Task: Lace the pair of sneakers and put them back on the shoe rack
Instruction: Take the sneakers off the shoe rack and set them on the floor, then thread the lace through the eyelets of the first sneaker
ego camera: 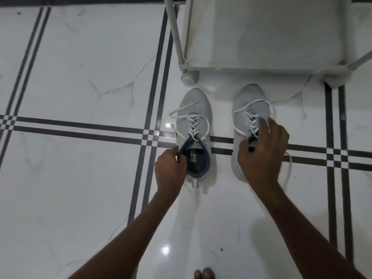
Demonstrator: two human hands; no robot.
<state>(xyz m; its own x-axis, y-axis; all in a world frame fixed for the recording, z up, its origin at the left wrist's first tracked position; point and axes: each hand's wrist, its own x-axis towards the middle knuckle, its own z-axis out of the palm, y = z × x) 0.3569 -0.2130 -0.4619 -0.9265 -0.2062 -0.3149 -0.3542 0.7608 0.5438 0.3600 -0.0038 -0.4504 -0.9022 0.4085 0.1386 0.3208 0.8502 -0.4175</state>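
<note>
Two light grey sneakers stand side by side on the floor, toes pointing at the rack. The left sneaker [194, 109] is laced, with white lace ends lying loose over its toe and left side. My left hand [171, 170] pinches the dark collar at its left edge. The right sneaker [249, 101] is also laced, its lace looping over the toe and trailing down the right side. My right hand [263, 152] covers its opening, fingers closed on the collar and tongue. The white shoe rack [261, 37] stands just beyond the toes.
White marble floor tiles [80, 67] with dark stripe borders surround the shoes. The rack's near feet [189, 76] rest close to the toes. My bare toes [204, 272] show at the bottom edge.
</note>
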